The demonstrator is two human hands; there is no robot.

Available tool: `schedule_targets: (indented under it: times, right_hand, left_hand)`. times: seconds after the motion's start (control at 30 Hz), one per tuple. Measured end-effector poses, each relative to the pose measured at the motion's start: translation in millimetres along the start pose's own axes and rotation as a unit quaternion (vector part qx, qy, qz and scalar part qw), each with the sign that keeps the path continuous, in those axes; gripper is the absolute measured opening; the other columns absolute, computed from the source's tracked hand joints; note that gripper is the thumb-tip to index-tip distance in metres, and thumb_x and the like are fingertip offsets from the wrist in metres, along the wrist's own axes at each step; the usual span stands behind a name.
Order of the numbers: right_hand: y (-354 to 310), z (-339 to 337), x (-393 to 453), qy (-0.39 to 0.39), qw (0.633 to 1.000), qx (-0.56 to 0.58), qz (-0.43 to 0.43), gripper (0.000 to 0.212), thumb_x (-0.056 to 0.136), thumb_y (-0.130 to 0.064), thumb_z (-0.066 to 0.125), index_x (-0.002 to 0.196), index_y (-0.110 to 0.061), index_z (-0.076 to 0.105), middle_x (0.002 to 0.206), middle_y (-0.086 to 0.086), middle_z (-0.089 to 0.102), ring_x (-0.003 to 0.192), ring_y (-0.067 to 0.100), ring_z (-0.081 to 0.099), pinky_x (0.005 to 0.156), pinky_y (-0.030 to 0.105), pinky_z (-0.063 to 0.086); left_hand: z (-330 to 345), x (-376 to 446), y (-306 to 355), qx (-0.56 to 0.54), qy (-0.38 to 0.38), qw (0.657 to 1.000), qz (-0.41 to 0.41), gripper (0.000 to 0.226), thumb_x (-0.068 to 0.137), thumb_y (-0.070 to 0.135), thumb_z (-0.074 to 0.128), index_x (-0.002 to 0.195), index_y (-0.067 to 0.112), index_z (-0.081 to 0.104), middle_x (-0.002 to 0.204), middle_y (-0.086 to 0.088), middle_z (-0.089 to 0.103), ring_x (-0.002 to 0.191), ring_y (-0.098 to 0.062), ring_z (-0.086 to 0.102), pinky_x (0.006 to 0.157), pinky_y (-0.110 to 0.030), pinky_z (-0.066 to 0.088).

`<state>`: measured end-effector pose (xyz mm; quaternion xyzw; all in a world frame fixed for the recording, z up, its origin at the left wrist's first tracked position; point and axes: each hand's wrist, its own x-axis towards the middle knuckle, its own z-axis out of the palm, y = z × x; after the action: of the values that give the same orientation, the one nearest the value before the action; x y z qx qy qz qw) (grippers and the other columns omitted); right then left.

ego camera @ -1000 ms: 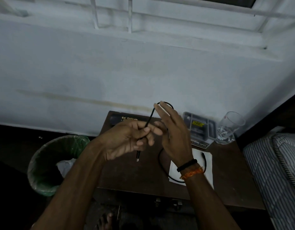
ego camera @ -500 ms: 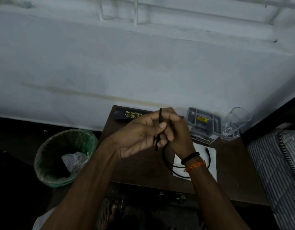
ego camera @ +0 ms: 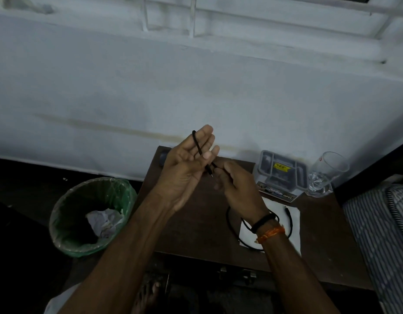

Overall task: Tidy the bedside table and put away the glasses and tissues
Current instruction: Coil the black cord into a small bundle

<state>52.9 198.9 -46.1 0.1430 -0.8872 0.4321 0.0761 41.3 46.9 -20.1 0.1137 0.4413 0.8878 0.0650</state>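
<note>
Left hand point(ego camera: 184, 171) has opened flat since the earlier frame, cable point(ego camera: 198, 146) looped over its fingers; right hand point(ego camera: 236, 186) pinches the plug end. Coiling step in hand; next, judged: wind the slack off the surface point(ego camera: 196, 223).

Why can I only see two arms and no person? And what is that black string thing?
The camera sits on the person's head and looks down, so you see only their own arms. The left hand is open, with a thin black cable looped over its fingers. The right hand pinches the cable near its plug. The rest of the cable trails down onto a white paper on the brown bedside table. A plastic box and a drinking glass stand at the back. A green-lined bin sits on the floor beside it.
</note>
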Motion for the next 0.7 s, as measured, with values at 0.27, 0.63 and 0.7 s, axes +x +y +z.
schedule_targets:
  times: [0.27, 0.63, 0.7]
  right_hand:
    - [-0.2, -4.6, -3.3, -0.047, 0.995, -0.080, -0.023, 0.012, 0.097, -0.018, 0.055, 0.088, -0.023, 0.060, 0.079, -0.011, 0.057, 0.072, 0.003, 0.051, 0.063, 0.020, 0.037]
    - [-1.5, -22.3, -9.4, 0.026, 0.973, -0.210, -0.096, 0.016, 0.099, -0.021, 0.048, 0.096, -0.016, 0.064, 0.095, -0.001, 0.059, 0.078, 0.015, 0.057, 0.066, 0.033, 0.049]
    - [-1.9, -25.6, -9.3, 0.052, 0.973, -0.196, -0.109, 0.017, 0.100, -0.021, 0.048, 0.096, -0.015, 0.064, 0.094, -0.001, 0.060, 0.077, 0.013, 0.057, 0.066, 0.027, 0.047]
  left_hand:
    - [-12.6, 1.0, -13.8, 0.327, 0.011, 0.944, 0.024, 0.064, 0.094, -0.012, 0.049, 0.150, 0.014, 0.032, 0.155, 0.006, 0.037, 0.143, -0.006, 0.034, 0.116, -0.025, 0.032]
    - [-31.7, 2.6, -19.1, 0.613, -0.167, 0.772, -0.024, 0.068, 0.091, -0.006, 0.049, 0.151, 0.019, 0.030, 0.140, -0.008, 0.055, 0.117, -0.011, 0.059, 0.098, -0.013, 0.044]
    - [-31.2, -1.3, -19.1, 0.624, -0.201, 0.754, -0.030, 0.049, 0.094, 0.002, 0.050, 0.139, 0.019, 0.043, 0.130, -0.007, 0.061, 0.111, -0.014, 0.061, 0.087, -0.011, 0.044]
